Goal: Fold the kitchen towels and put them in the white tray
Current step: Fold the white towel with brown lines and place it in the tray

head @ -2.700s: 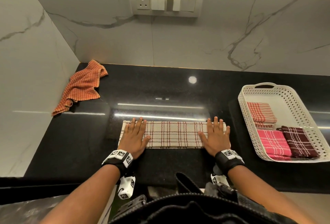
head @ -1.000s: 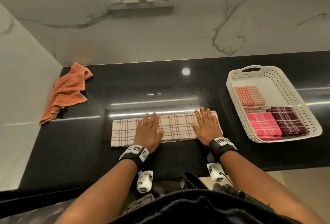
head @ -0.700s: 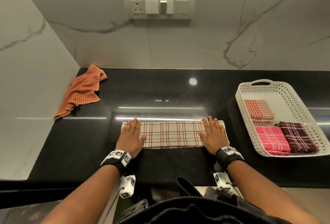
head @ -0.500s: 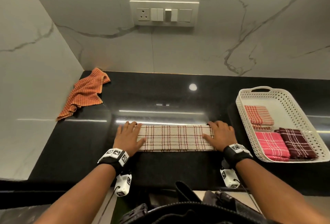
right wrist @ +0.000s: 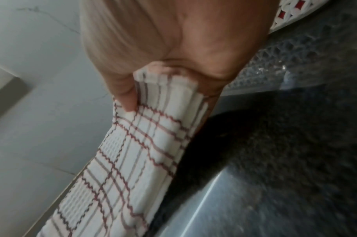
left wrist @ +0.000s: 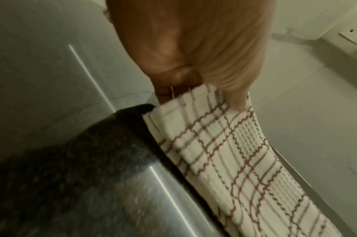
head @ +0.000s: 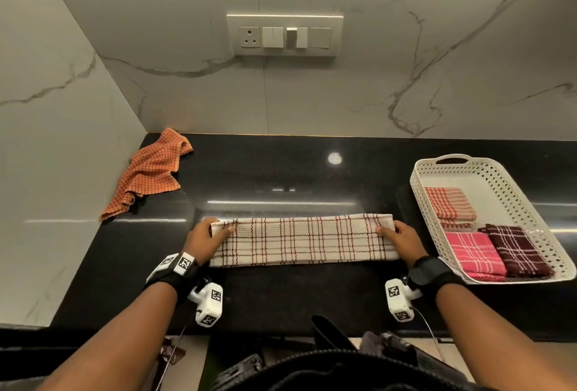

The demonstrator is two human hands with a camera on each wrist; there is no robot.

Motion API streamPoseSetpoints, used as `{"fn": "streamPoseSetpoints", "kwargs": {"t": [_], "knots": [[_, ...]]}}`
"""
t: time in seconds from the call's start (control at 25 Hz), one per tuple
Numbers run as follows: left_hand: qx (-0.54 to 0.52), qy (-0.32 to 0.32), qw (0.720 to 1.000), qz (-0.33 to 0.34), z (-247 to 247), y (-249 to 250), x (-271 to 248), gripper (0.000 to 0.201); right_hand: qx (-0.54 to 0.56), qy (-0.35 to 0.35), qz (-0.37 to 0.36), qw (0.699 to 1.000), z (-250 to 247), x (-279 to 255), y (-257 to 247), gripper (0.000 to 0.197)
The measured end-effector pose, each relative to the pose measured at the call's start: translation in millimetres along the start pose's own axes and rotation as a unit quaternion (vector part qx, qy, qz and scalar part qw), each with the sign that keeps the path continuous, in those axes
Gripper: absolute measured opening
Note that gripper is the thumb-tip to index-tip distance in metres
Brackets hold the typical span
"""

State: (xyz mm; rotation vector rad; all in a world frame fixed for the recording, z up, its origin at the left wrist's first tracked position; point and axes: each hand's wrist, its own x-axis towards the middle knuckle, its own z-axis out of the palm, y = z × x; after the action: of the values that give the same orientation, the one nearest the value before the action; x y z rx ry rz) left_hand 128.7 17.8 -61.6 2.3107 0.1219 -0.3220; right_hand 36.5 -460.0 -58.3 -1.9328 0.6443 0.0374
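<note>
While the cream checked towel (head: 301,241) lies as a long folded strip across the black counter (head: 281,297), its two far corners are pinched and lifted; the left corner is gripped between thumb and curled fingers of the left hand (head: 203,239), as is shown plainly in the left wrist view (left wrist: 193,52); the right corner is gripped likewise by the right hand (head: 402,242), whose thumb is seen pressed onto the cloth in the right wrist view (right wrist: 173,52); the near edge of the strip is left resting on the counter. Just beside the right hand, the white tray (head: 499,178) is set on the counter; three folded towels are held in it, an orange striped one (head: 449,206) at the back, a pink one (head: 474,255) and a maroon one (head: 515,253) side by side at the front. Well apart, at the back left corner against the wall, an orange checked towel (head: 150,172) is left crumpled.
</note>
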Motion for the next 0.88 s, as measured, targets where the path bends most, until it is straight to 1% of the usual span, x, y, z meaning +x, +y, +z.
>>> {"fn": "streamPoseSetpoints", "kwargs": {"t": [0.04, 0.12, 0.24, 0.32, 0.44, 0.56, 0.64, 0.8, 0.88], "knots": [[-0.041, 0.019, 0.999, -0.002, 2.8, 1.1, -4.4, 0.029, 0.028, 0.019, 0.004, 0.999, 3.4, -5.1, -1.7, 0.017], [-0.064, 0.052, 0.997, 0.004, 9.2, 6.3, -14.6, 0.025, 0.044, 0.035, 0.008, 0.998, 14.3, -11.5, -1.1, 0.02], [-0.045, 0.075, 0.996, -0.002, 15.0, 13.2, -21.4, 0.03, 0.022, 0.05, -0.009, 0.998, 30.7, -14.2, 6.1, 0.032], [-0.031, 0.093, 0.995, -0.008, 13.3, 14.9, -22.2, 0.034, 0.008, 0.069, -0.024, 0.997, 31.6, -14.5, 7.6, 0.032], [-0.033, 0.142, 0.989, -0.013, 10.7, 11.5, -19.4, 0.035, -0.013, 0.099, -0.036, 0.994, 19.9, -9.1, 14.3, 0.029], [-0.052, 0.139, 0.989, -0.015, 15.7, 16.9, -18.5, 0.034, 0.011, 0.122, -0.014, 0.992, 10.1, -6.1, 22.5, 0.03], [-0.058, 0.138, 0.989, -0.015, 19.7, 20.3, -20.1, 0.035, 0.006, 0.122, -0.018, 0.992, 7.0, -8.1, 24.4, 0.03], [-0.042, 0.117, 0.992, -0.013, 27.9, 15.5, -19.3, 0.035, -0.003, 0.114, -0.009, 0.993, -0.8, -16.2, 31.2, 0.033], [-0.014, 0.093, 0.995, -0.015, 29.7, 20.3, -18.9, 0.034, -0.002, 0.119, -0.004, 0.993, -5.9, -18.0, 34.7, 0.035]]}}
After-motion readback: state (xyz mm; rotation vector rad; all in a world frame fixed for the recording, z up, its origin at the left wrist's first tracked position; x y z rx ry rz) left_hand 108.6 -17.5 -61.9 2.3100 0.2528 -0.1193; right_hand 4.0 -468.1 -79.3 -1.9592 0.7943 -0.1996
